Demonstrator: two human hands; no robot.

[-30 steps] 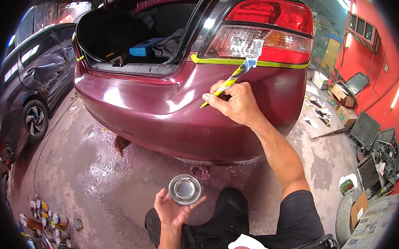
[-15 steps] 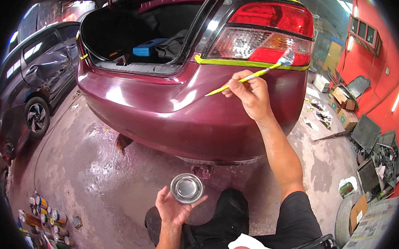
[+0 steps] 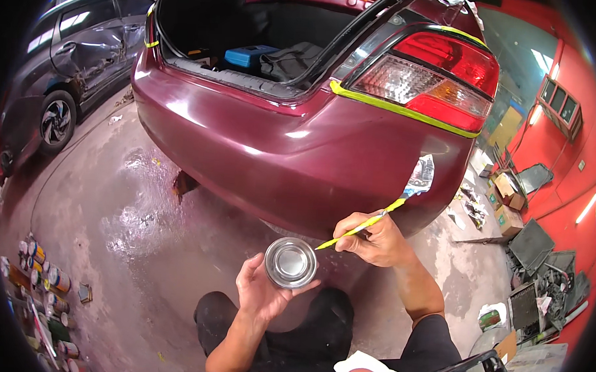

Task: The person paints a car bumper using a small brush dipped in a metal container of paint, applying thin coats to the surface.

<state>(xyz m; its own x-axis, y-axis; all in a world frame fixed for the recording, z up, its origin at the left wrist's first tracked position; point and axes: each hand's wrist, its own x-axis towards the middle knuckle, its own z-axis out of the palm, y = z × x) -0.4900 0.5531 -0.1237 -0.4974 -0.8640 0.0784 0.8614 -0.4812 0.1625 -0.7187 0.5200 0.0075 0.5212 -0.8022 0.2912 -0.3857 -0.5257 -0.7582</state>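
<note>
My left hand (image 3: 258, 297) holds a small round silvery cup (image 3: 270, 259) from below, with thumb and fingers around its side. Its open top faces up, and what is inside cannot be made out clearly. Just right of the cup, my right hand (image 3: 379, 241) pinches a slim paintbrush (image 3: 397, 203) with a yellow handle. The pale, silvery head of the brush points up and away in front of the bumper, while the handle's thin end slants down close to the cup's rim. Ahead is the maroon rear bumper (image 3: 246, 160) of a car, with yellow tape (image 3: 408, 111) under its tail light (image 3: 442, 76).
The open trunk (image 3: 218, 23) holds a blue case (image 3: 249, 56). A dark car (image 3: 77, 57) with a dented side stands at the left. Several paint cans (image 3: 58, 278) sit at the lower left. Boxes (image 3: 508, 190) and dark parts (image 3: 531, 246) lie along the red wall.
My right hand has come down and back from near the tail light toward the cup, with the brush still in it. The view has shifted; my left hand still holds the cup.
</note>
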